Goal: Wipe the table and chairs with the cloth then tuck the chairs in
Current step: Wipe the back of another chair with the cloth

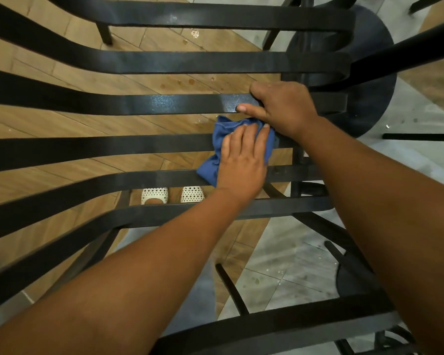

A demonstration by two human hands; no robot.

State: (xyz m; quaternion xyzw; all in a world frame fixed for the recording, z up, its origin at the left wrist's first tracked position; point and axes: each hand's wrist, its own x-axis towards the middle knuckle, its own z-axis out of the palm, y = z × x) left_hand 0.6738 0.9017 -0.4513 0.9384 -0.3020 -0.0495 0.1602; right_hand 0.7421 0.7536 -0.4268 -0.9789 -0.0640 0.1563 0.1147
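A black slatted metal chair [113, 106] fills the view from above, its curved slats running left to right. A blue cloth [217, 139] lies over two slats near the middle. My left hand [244, 160] presses flat on the cloth with straight fingers. My right hand [282, 106] grips the slat just above the cloth, thumb along the slat's near edge and fingers curled over its far edge.
A round black table base [369, 73] stands at the upper right behind the chair. Legs of other chairs [231, 288] show below and at the right. My two white dotted shoes [172, 194] show through the slats. The floor is wood plank and grey tile.
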